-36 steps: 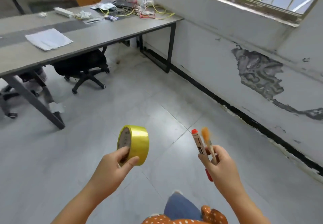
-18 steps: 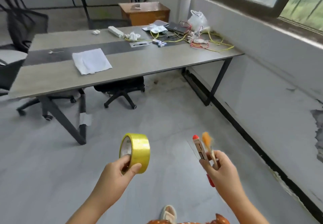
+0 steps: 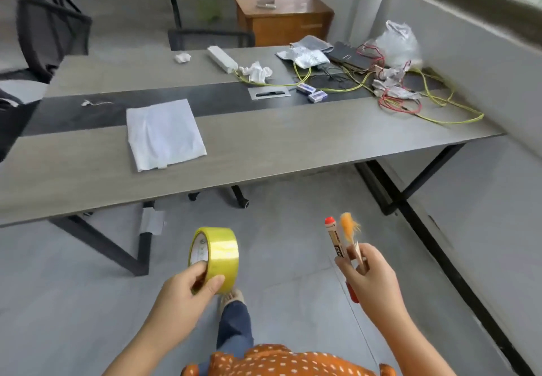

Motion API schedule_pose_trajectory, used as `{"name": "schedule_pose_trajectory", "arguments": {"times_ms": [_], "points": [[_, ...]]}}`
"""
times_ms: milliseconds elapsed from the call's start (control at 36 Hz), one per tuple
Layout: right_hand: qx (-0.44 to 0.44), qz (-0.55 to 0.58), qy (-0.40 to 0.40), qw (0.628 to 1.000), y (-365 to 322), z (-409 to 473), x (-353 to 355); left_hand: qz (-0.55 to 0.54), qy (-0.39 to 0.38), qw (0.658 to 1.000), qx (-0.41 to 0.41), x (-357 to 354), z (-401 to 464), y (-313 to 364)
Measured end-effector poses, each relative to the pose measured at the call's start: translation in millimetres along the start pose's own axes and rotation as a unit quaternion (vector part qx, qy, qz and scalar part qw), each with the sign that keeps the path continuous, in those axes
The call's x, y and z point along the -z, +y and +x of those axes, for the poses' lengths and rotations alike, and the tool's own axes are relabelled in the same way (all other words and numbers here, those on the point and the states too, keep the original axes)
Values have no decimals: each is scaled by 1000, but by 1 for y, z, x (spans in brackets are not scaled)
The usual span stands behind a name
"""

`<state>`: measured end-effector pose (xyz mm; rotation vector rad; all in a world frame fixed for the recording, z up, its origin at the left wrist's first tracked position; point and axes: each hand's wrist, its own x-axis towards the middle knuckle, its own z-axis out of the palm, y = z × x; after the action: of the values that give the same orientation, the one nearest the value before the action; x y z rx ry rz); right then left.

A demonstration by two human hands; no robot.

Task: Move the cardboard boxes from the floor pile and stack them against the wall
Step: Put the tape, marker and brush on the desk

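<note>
No cardboard boxes are in view. My left hand (image 3: 187,290) grips a roll of yellow tape (image 3: 218,254), thumb on its outer face, held upright above the floor. My right hand (image 3: 371,278) holds a marker with a red cap (image 3: 334,236) together with a thin stick tipped with an orange tuft (image 3: 349,229), both pointing up. Both hands hang in front of me, short of the long grey table (image 3: 278,146).
The table carries a folded white cloth (image 3: 164,133), a power strip (image 3: 221,58), small boxes (image 3: 312,92), tangled yellow and red wires (image 3: 410,102) and a plastic bag (image 3: 399,42). A wooden cabinet (image 3: 281,17) stands behind. The wall (image 3: 498,199) runs along the right. Office chairs stand at left.
My view has swung left and up, away from the damaged wall, and closer to the table. Both hands keep the same hold on the tape, marker and stick.
</note>
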<state>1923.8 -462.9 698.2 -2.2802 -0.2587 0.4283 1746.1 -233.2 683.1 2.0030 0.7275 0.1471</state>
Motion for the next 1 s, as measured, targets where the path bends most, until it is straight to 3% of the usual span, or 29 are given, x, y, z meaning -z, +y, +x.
{"name": "schedule_pose_trajectory", "arguments": {"times_ms": [278,500,667,889,1000], "points": [[-6,6,-3,1000,-98,153,-46,33,-9,999,-11,82,192,25],[-23,-30,-33,999,-120,282,-52,80,-20,996,-21,85,321,33],[-12,-79,-76,994,-138,405,-66,135,-24,990,25,68,411,41],[-37,-196,-167,966,-149,513,-100,346,-39,936,42,32,502,48],[-40,-233,-177,955,-149,536,-114,453,-77,887,54,18,525,48]]}}
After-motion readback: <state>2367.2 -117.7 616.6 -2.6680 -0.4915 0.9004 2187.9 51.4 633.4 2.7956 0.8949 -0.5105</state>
